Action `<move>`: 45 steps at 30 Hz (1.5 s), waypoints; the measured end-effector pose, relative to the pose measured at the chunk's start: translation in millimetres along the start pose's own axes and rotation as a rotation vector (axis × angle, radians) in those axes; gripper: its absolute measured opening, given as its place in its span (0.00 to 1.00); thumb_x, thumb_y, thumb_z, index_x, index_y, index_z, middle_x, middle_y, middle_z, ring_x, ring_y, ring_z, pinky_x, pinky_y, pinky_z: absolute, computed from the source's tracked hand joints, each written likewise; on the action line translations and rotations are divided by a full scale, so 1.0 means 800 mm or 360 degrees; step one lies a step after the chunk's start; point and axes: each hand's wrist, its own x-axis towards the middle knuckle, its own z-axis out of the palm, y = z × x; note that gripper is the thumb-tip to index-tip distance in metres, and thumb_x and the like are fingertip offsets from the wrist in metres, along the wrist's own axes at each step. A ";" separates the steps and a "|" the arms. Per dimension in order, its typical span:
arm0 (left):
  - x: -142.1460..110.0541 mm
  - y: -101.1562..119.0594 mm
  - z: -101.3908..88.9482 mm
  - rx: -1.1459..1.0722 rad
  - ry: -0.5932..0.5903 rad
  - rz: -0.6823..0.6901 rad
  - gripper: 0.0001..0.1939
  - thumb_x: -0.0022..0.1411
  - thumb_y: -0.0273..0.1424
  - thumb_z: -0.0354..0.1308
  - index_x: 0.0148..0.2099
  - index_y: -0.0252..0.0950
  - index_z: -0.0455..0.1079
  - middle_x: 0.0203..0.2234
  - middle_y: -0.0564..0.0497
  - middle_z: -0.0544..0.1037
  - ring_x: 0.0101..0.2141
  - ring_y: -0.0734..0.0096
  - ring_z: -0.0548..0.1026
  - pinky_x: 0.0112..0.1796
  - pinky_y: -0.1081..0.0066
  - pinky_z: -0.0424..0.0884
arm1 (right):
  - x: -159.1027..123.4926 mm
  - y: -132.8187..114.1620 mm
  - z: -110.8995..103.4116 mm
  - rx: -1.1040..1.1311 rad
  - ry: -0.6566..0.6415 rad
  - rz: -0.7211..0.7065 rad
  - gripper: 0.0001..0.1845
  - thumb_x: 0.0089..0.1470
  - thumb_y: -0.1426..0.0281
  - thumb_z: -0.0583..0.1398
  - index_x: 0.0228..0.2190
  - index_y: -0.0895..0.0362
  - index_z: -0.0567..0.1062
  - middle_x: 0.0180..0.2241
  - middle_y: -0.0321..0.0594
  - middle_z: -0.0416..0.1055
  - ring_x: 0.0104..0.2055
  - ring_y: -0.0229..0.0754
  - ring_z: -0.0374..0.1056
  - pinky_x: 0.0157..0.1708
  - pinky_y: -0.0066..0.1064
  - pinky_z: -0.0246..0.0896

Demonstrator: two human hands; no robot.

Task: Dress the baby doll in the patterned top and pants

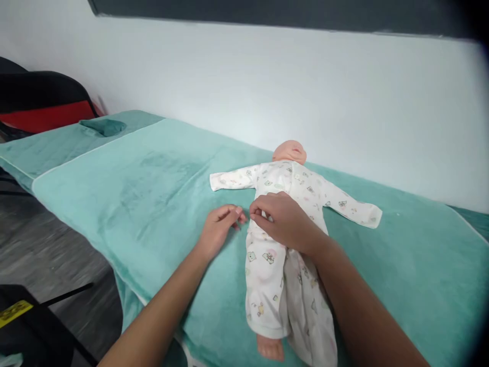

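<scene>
A baby doll lies on its back, arms spread, dressed in a white printed baby top and matching baby pants. One bare foot sticks out of the left pant leg; the other leg's cloth lies loose, with no foot showing. Across the doll's waist lies my right hand, thumb and index finger pinched at the side edge of the clothes; what is between them is hidden. Just left of the waist is my left hand, fingers curled in and thumb pressed to them, with nothing visible in it.
A green plush cover spreads over the table under the doll. A white wall stands right behind it. At the far left are a black and red chair and a bunched green cloth. A dark object with a yellow label sits lower left.
</scene>
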 end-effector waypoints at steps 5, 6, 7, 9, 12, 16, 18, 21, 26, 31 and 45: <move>0.054 -0.020 -0.030 0.1228 0.0574 0.0390 0.21 0.62 0.30 0.55 0.58 0.37 0.68 0.61 0.41 0.67 0.62 0.53 0.62 0.60 0.53 0.61 | -0.024 -0.007 0.023 -0.0009 0.0045 -0.0068 0.09 0.64 0.74 0.53 0.35 0.53 0.73 0.37 0.35 0.75 0.43 0.42 0.65 0.50 0.39 0.51; 0.067 -0.023 -0.037 0.1433 0.0563 0.0334 0.26 0.61 0.30 0.56 0.62 0.37 0.65 0.63 0.40 0.64 0.63 0.50 0.59 0.60 0.51 0.60 | -0.029 -0.008 0.025 -0.0006 0.0053 -0.0079 0.09 0.64 0.74 0.53 0.36 0.53 0.73 0.41 0.35 0.75 0.45 0.42 0.65 0.52 0.40 0.51; 0.080 -0.026 -0.044 0.1592 0.0533 0.0258 0.29 0.61 0.31 0.56 0.65 0.37 0.62 0.64 0.39 0.63 0.64 0.48 0.59 0.60 0.49 0.59 | -0.032 -0.008 0.027 -0.0003 0.0054 -0.0092 0.09 0.64 0.74 0.53 0.39 0.52 0.73 0.44 0.35 0.75 0.48 0.42 0.65 0.53 0.40 0.51; 0.104 -0.031 -0.055 0.1823 0.0415 0.0166 0.30 0.64 0.32 0.52 0.68 0.35 0.58 0.64 0.39 0.64 0.63 0.48 0.61 0.60 0.49 0.59 | -0.037 -0.008 0.028 -0.0006 0.0047 -0.0120 0.10 0.64 0.73 0.54 0.42 0.52 0.73 0.48 0.35 0.74 0.52 0.43 0.64 0.55 0.40 0.50; 0.128 -0.033 -0.069 0.2077 0.0243 0.0191 0.29 0.67 0.27 0.43 0.69 0.34 0.56 0.65 0.39 0.63 0.63 0.51 0.63 0.61 0.51 0.58 | -0.039 -0.007 0.030 -0.0039 0.0030 -0.0148 0.11 0.65 0.73 0.53 0.45 0.51 0.73 0.49 0.36 0.74 0.54 0.43 0.65 0.57 0.41 0.49; 0.142 -0.031 -0.079 0.2160 0.0229 0.0125 0.32 0.65 0.20 0.40 0.71 0.29 0.52 0.62 0.37 0.67 0.60 0.54 0.68 0.60 0.57 0.61 | -0.039 -0.006 0.032 -0.0098 0.0035 -0.0236 0.11 0.66 0.72 0.52 0.42 0.52 0.74 0.44 0.34 0.77 0.55 0.40 0.65 0.60 0.41 0.47; 0.143 -0.030 -0.080 0.2144 0.0298 0.0079 0.32 0.64 0.18 0.40 0.70 0.28 0.54 0.60 0.36 0.70 0.59 0.55 0.69 0.60 0.58 0.61 | -0.040 -0.007 0.034 -0.0129 0.0034 -0.0277 0.11 0.67 0.72 0.52 0.40 0.52 0.74 0.41 0.33 0.77 0.57 0.40 0.65 0.63 0.42 0.43; 0.140 -0.028 -0.078 0.2102 0.0432 0.0028 0.30 0.64 0.18 0.39 0.67 0.28 0.58 0.61 0.36 0.69 0.62 0.54 0.67 0.60 0.56 0.60 | -0.047 -0.013 0.039 -0.0174 0.0018 -0.0302 0.11 0.67 0.70 0.52 0.38 0.52 0.74 0.41 0.34 0.77 0.58 0.40 0.64 0.66 0.44 0.40; 0.127 -0.029 -0.074 0.1948 0.0644 -0.0086 0.28 0.65 0.20 0.39 0.64 0.30 0.63 0.61 0.36 0.69 0.62 0.53 0.66 0.60 0.54 0.60 | -0.088 -0.041 0.051 -0.0158 0.0005 -0.0257 0.11 0.68 0.67 0.52 0.41 0.52 0.75 0.45 0.33 0.77 0.61 0.40 0.61 0.69 0.46 0.36; 0.092 -0.032 -0.061 0.1840 0.0700 -0.0066 0.29 0.65 0.21 0.41 0.67 0.28 0.59 0.66 0.35 0.62 0.65 0.50 0.61 0.63 0.52 0.56 | -0.144 -0.082 0.060 -0.0041 0.0018 -0.0073 0.14 0.69 0.66 0.51 0.51 0.50 0.71 0.56 0.32 0.72 0.66 0.38 0.55 0.71 0.44 0.35; -0.206 -0.009 0.050 0.0782 0.0167 0.0257 0.22 0.65 0.27 0.53 0.60 0.46 0.66 0.57 0.50 0.73 0.60 0.64 0.68 0.67 0.50 0.47 | -0.276 -0.107 0.098 0.0079 0.0748 0.0449 0.26 0.63 0.74 0.55 0.61 0.49 0.61 0.61 0.43 0.62 0.64 0.45 0.57 0.60 0.44 0.63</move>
